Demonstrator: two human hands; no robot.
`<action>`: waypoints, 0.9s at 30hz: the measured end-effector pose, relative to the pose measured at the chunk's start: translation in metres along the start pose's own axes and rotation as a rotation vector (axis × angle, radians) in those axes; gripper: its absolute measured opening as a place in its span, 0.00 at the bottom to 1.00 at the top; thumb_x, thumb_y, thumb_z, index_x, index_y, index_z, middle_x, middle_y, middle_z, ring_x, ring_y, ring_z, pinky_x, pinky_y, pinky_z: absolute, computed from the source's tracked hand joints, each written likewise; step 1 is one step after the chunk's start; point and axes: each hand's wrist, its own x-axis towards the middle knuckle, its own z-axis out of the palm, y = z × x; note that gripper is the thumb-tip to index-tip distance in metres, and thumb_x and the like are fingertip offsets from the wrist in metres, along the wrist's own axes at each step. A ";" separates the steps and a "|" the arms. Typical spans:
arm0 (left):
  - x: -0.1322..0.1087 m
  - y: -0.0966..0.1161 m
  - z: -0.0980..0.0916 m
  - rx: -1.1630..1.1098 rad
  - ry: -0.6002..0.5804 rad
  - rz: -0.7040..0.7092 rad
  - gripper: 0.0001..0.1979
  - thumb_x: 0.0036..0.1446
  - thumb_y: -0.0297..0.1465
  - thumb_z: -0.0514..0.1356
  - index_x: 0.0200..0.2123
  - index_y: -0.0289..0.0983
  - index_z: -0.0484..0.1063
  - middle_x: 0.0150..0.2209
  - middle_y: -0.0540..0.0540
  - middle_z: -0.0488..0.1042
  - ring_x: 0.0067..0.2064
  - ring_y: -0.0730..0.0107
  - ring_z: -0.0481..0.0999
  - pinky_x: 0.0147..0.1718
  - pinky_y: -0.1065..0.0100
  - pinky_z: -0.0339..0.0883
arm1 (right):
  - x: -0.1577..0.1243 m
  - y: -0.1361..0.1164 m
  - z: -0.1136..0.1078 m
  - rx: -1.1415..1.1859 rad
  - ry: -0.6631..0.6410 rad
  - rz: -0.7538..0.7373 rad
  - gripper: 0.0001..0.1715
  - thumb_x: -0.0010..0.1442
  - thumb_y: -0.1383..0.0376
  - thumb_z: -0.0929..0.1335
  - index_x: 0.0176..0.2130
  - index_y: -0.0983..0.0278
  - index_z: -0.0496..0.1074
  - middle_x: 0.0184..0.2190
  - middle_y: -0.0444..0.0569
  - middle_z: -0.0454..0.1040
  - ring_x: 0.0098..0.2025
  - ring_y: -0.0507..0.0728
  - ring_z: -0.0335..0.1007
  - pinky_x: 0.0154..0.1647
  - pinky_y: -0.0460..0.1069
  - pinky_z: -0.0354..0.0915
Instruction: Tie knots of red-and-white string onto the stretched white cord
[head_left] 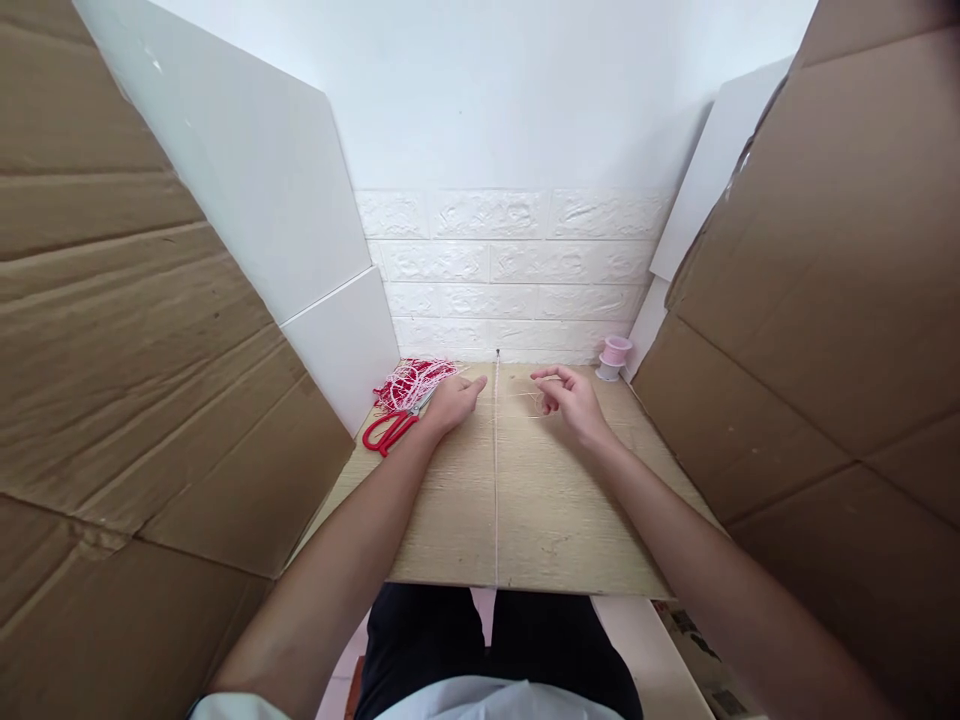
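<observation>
Cord (496, 490): pale, pulled straight across the counter (439, 520), from a small nail (498, 352) at the middle of the back edge to the middle of the front edge. Upper stretch looks thicker, lower stretch thin.

Left hand (455, 402): just left of the cord, nearer the back edge than the front. Thumb and forefinger pressed together, tips close to the cord; can't tell if anything is pinched between them.

Right hand (571, 398): right of the cord, about level with the left. Fingers half curled, forefinger pointing toward the cord. Fine thread (525, 416) spans between cord and fingers, small loop by the fingertips; can't tell if they're pinching it.

Back left corner: tangled pile (412, 382) of red and white strands. Red-handled scissors (388, 432) lie beside it, handles toward the left edge, blades partly hidden by the left hand.

Back right corner: pink spool (616, 350) on top of a white spool (608, 372).
</observation>
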 end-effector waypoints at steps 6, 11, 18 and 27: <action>0.002 -0.002 -0.003 0.016 0.039 0.002 0.28 0.59 0.49 0.52 0.13 0.38 0.62 0.14 0.52 0.56 0.20 0.71 0.57 0.25 0.66 0.49 | 0.003 -0.010 -0.020 0.200 -0.006 0.050 0.16 0.52 0.54 0.70 0.36 0.64 0.71 0.16 0.37 0.55 0.17 0.48 0.50 0.17 0.45 0.52; 0.001 -0.002 -0.003 0.027 0.013 0.006 0.27 0.57 0.46 0.54 0.13 0.40 0.53 0.14 0.53 0.49 0.20 0.74 0.50 0.24 0.65 0.42 | -0.001 -0.025 -0.026 0.139 -0.122 0.179 0.20 0.53 0.54 0.69 0.41 0.64 0.70 0.16 0.40 0.64 0.14 0.49 0.56 0.13 0.44 0.46; 0.000 -0.001 -0.004 0.038 0.026 0.004 0.24 0.52 0.41 0.58 0.14 0.40 0.47 0.16 0.53 0.45 0.21 0.75 0.46 0.24 0.65 0.38 | 0.005 -0.025 -0.043 0.120 -0.046 0.127 0.18 0.52 0.57 0.70 0.41 0.64 0.71 0.15 0.40 0.66 0.13 0.47 0.53 0.12 0.44 0.44; 0.002 -0.008 -0.003 0.076 0.000 0.025 0.21 0.48 0.40 0.61 0.13 0.39 0.54 0.15 0.54 0.50 0.21 0.75 0.51 0.24 0.67 0.42 | 0.002 -0.006 -0.043 -0.384 -0.402 0.186 0.14 0.47 0.67 0.69 0.37 0.65 0.75 0.19 0.45 0.73 0.18 0.50 0.62 0.18 0.45 0.55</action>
